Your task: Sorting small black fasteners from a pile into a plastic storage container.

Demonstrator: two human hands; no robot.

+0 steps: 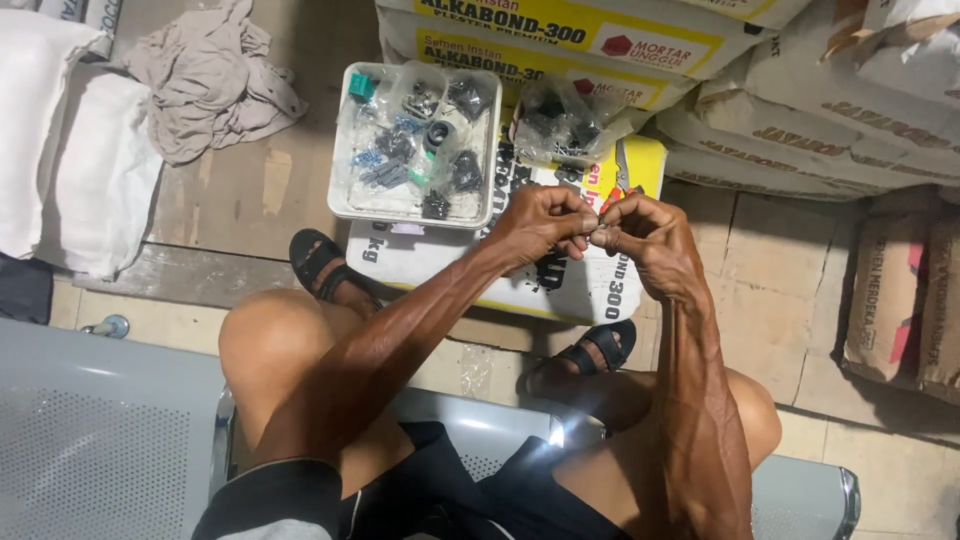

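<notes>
Above the floor sack [420, 255], both hands pinch a small part [600, 230].

Stacked at top: pale cement sacks [560, 40] with yellow label bands [560, 22] and a red emblem. Flat on the floor beneath the hands: a white sack [440, 262] with yellow edge. At right: grey sacks [800, 130] and brown paper sacks [900, 300]. On top: clear plastic bag of parts [565, 120].

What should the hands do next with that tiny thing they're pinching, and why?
Probably keep working the small part at the fingertips: the left hand and right hand both pinch it, meeting above the sack. It is too small to identify, and the tray sits apart.
</notes>
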